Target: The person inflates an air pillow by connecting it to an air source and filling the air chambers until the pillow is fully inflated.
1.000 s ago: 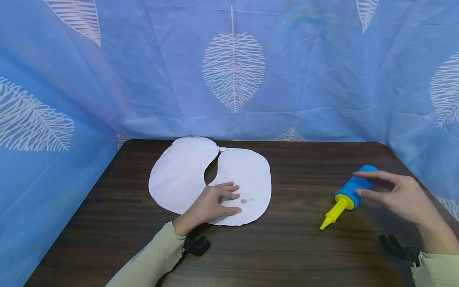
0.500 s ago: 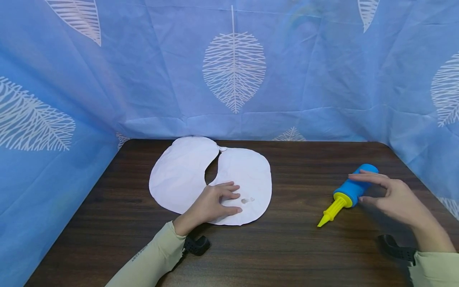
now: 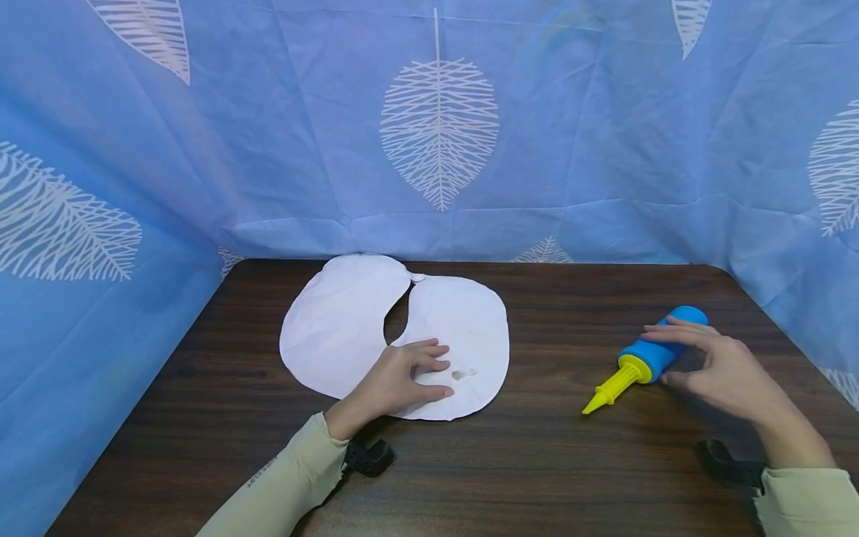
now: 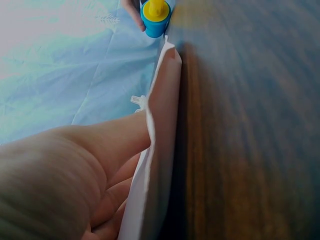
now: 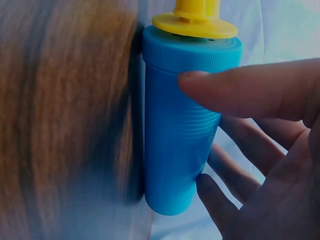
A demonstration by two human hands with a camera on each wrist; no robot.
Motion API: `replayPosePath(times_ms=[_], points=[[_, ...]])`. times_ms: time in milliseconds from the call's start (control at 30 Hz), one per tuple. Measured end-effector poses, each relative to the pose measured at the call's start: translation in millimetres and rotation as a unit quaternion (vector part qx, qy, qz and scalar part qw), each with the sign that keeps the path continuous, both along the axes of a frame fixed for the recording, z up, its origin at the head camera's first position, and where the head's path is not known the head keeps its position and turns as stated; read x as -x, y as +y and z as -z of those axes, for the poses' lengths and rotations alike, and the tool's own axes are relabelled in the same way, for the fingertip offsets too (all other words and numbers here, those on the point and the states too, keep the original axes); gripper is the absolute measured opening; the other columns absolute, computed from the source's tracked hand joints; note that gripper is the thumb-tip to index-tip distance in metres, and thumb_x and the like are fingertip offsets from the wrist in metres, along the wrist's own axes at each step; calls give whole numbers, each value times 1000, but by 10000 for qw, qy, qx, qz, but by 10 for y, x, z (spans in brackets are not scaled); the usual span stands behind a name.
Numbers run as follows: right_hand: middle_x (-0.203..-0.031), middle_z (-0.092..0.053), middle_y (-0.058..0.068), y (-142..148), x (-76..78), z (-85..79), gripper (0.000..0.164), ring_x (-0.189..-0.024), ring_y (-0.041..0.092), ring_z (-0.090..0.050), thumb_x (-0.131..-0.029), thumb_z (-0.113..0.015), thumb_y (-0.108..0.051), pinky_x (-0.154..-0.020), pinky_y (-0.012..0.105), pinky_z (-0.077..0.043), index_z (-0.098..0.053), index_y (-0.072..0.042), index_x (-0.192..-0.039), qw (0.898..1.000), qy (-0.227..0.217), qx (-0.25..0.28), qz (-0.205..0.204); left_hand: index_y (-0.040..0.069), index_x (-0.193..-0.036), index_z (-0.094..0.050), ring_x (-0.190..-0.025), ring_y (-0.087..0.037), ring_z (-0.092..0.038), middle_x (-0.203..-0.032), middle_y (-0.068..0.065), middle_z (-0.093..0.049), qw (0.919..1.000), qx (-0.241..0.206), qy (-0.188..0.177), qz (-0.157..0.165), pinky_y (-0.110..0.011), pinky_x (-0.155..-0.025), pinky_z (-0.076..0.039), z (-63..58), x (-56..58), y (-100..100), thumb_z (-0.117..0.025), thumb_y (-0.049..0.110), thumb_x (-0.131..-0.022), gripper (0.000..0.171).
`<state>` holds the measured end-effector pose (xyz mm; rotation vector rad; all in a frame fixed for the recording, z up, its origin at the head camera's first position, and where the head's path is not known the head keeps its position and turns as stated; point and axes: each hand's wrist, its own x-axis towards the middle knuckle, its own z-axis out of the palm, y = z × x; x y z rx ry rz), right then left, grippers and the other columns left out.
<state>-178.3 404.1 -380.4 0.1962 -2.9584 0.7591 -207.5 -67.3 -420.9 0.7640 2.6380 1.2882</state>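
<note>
A flat white U-shaped inflatable pillow lies on the table, left of centre. My left hand rests on its near part with fingers spread and slightly bent. A small clear valve stands up from the pillow in the left wrist view. At the right, my right hand holds a blue hand pump with a yellow nozzle pointing toward the near left. In the right wrist view the thumb lies on the barrel of the pump, the other fingers on its far side.
The dark wood-grain table reaches back to a blue curtain with white leaf prints, which encloses the back and both sides. Black camera mounts sit under both wrists.
My right hand has shifted left, and the pump has moved left with it, its nozzle swinging further left and slightly away. The left hand and the pillow stay in place.
</note>
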Motion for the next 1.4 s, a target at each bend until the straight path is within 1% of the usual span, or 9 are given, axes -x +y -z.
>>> replayPosePath(times_ms=[200,333,433,700,900,1033,1200,1300,1400], points=[[-161,-45,35,-19,19,6,75,-151,66,-27,-79,-92,-12,-104,87,-27,-63,-8,-148,9998,-156,-80,2,4,-122,-81,-152,-28,-53,-147,-8,-70,10000,21,13,16,-52,-124,-44,-1,1,0,-91,18,-87,39],[-158,-47,35,-43,22,13,76,-150,64,-30,-78,-97,-22,-103,86,-29,-64,-7,-145,9997,-25,-174,-151,4,-122,-81,-152,-28,-53,-146,-8,-70,10000,30,32,20,-52,-124,-44,-1,3,1,-91,18,-87,39],[-155,-51,36,-78,23,23,73,-146,63,-35,-77,-98,-25,-100,85,-32,-68,-7,-140,9992,171,-220,-289,4,-123,-81,-152,-28,-53,-146,-7,-70,10000,25,17,7,-52,-124,-44,-1,3,1,-91,18,-87,39],[-147,-58,33,-169,26,41,63,-139,63,-41,-76,-98,-19,-99,82,-37,-73,-7,-133,9965,546,-282,-567,4,-123,-81,-152,-29,-53,-146,-8,-70,10000,7,-22,-1,-52,-125,-43,-7,-2,3,-91,18,-87,40],[-144,-61,30,-251,16,60,62,-135,61,-44,-78,-97,-22,-97,79,-39,-74,-8,-133,9942,717,-446,-661,5,-123,-81,-152,-29,-53,-145,-8,-71,9999,79,84,2,-53,-125,-43,-7,-4,6,-91,18,-87,39],[-137,-66,28,-321,8,62,61,-126,55,-50,-77,-98,-23,-93,73,-44,-75,-8,-131,9915,939,-526,-737,4,-123,-81,-151,-30,-54,-145,-9,-71,9998,93,146,24,-53,-125,-43,-10,-8,8,-91,18,-88,39],[-130,-70,24,-407,2,67,59,-117,47,-59,-77,-98,-27,-85,66,-53,-77,-9,-129,9881,1165,-660,-762,4,-123,-81,-151,-30,-54,-145,-9,-71,9997,109,197,44,-54,-125,-43,-13,-13,5,-90,17,-89,38],[-128,-71,23,-448,1,72,58,-114,45,-61,-78,-98,-29,-81,64,-56,-77,-11,-129,9872,1224,-689,-756,4,-123,-80,-151,-30,-54,-145,-9,-71,9996,133,228,51,-54,-125,-43,-16,-15,8,-90,17,-89,38],[-128,-72,23,-483,8,73,59,-115,47,-61,-79,-97,-31,-81,66,-56,-76,-11,-130,9874,1203,-691,-755,4,-124,-80,-152,-30,-53,-146,-9,-71,9996,185,224,55,-54,-125,-42,-16,-17,10,-92,20,-87,42]])
